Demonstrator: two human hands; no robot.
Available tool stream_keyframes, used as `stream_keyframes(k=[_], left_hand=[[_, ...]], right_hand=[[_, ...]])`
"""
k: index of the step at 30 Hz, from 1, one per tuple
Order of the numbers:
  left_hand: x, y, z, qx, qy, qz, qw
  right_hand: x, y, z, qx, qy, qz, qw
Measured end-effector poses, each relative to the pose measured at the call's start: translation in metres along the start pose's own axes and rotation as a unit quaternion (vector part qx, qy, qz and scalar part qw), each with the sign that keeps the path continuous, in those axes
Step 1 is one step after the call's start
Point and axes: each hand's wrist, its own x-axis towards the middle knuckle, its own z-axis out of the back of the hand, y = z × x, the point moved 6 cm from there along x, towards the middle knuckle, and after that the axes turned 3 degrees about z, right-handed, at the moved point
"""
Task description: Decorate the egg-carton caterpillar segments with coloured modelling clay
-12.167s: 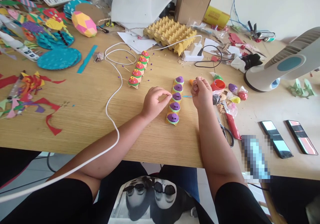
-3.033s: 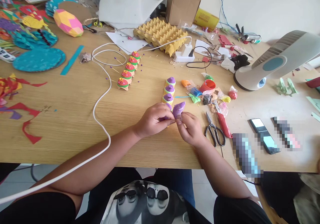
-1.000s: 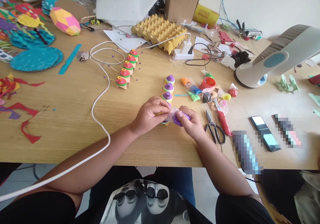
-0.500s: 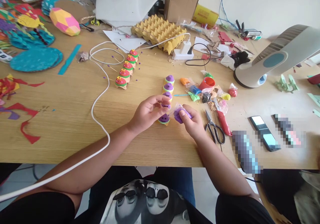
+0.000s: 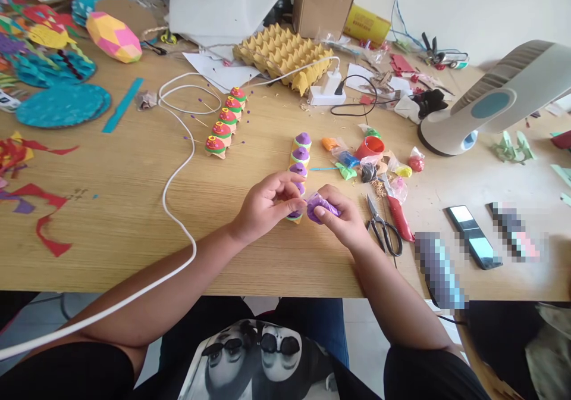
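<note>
My right hand (image 5: pixel 341 215) is closed around a small plastic bag of purple clay (image 5: pixel 322 206), thumb pressed on top. At the bag's left end, the thumb and forefinger of my left hand (image 5: pixel 270 205) pinch its edge, while the other fingers are curled loosely. Just beyond and partly under my left hand lies an egg-carton strip (image 5: pixel 300 156) with purple caps and pale green and yellow bands. My left hand covers part of its near end. Further left stands a second carton strip (image 5: pixel 227 117), painted red and green with yellow rings.
Scissors (image 5: pixel 382 227) and a red-handled cutter (image 5: pixel 399 218) lie right of my right hand. Beyond them are bagged clays around a red ring (image 5: pixel 370 146). A white cable (image 5: pixel 166 191) crosses my left forearm. Further back are a yellow egg tray (image 5: pixel 281 55) and a white fan (image 5: pixel 486 102).
My left thumb and forefinger have come together and lowered to the end of the purple bag. The bag has turned slightly in my right hand, which shifted a little left.
</note>
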Motion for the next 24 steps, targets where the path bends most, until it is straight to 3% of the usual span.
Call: stream_keyframes(k=[8,12,18,24], left_hand=[[-0.003,-0.001,-0.008,-0.017,0.086,0.022,0.996],[-0.004,0.000,-0.010,-0.036,0.108,0.040,0.993],[-0.004,0.002,-0.012,-0.037,0.117,0.049,0.991],[0.002,0.001,0.000,-0.033,0.042,0.022,0.998]], right_hand=[[-0.002,0.002,-0.002,0.096,0.089,-0.053,0.990],[-0.003,0.001,0.001,0.116,0.048,-0.050,0.991],[-0.001,0.003,0.004,0.036,0.025,-0.025,0.999],[-0.003,-0.004,0.017,0.018,-0.078,-0.038,0.996]])
